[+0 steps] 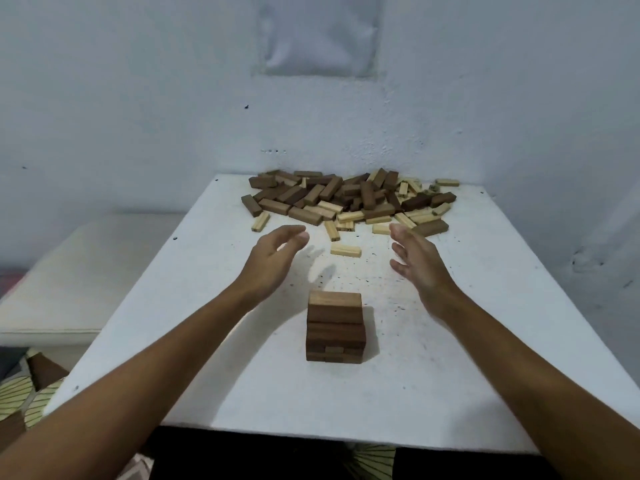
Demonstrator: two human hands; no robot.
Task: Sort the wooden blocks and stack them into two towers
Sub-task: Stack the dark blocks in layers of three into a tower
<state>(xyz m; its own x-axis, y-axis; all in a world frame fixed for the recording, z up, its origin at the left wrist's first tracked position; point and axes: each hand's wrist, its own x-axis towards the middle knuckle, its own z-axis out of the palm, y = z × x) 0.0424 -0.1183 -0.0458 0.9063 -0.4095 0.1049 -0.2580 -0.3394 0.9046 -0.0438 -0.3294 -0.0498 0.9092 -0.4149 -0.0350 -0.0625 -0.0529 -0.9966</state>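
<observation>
one dark tower (pixel 335 326) stood a few layers high on the near worktop (pixel 450 375); no pale tower existed yet. most blocks (pixel 349 199) lay mixed at the far edge. left hand (pixel 273 261) and right hand (pixel 420 268) hovered between, each grip wide, holding nothing.

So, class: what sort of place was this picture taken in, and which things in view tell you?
Probably a room in a home, not a workshop: a small white table pushed against a painted wall, a cushioned white seat beside it, and patterned fabric on the floor.
</observation>
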